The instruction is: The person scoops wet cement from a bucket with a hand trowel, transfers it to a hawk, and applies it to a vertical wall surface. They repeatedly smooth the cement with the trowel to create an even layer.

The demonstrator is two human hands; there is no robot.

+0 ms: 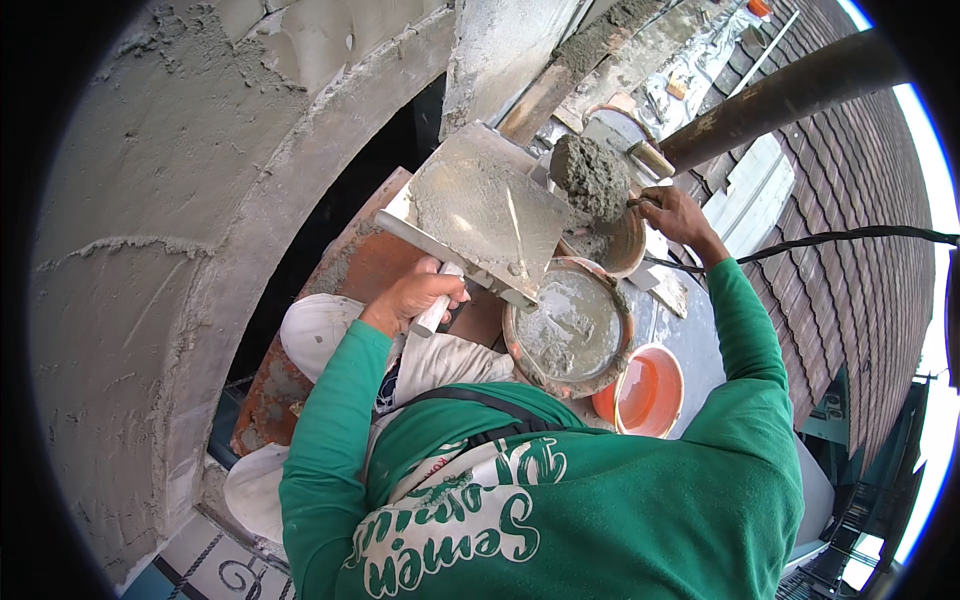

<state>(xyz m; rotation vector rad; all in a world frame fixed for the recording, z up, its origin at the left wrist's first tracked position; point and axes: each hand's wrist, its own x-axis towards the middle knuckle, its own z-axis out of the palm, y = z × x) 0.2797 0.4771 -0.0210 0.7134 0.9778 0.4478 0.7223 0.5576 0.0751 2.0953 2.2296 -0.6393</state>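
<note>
My left hand (425, 295) is closed on the pale handle of a flat mortar board (470, 200), its surface smeared with grey mortar. At the upper right, my right hand (668, 215) grips a trowel bearing a big lump of wet mortar (590, 178), held over a tub of grey mortar (620, 255); the trowel's blade is mostly hidden by the lump. Just below the board, a round basin (570, 325) holds watery grey slurry. An orange bucket (645, 390) with liquid in it stands below that basin.
A rough plastered wall (150, 200) rises on the left beside a dark gap (300, 270). A rusty pipe (780, 95) and black cable (855, 235) cross at the right, above a tiled roof (850, 320). Planks (575, 60) lie behind the tubs. I sit on a reddish board (265, 410).
</note>
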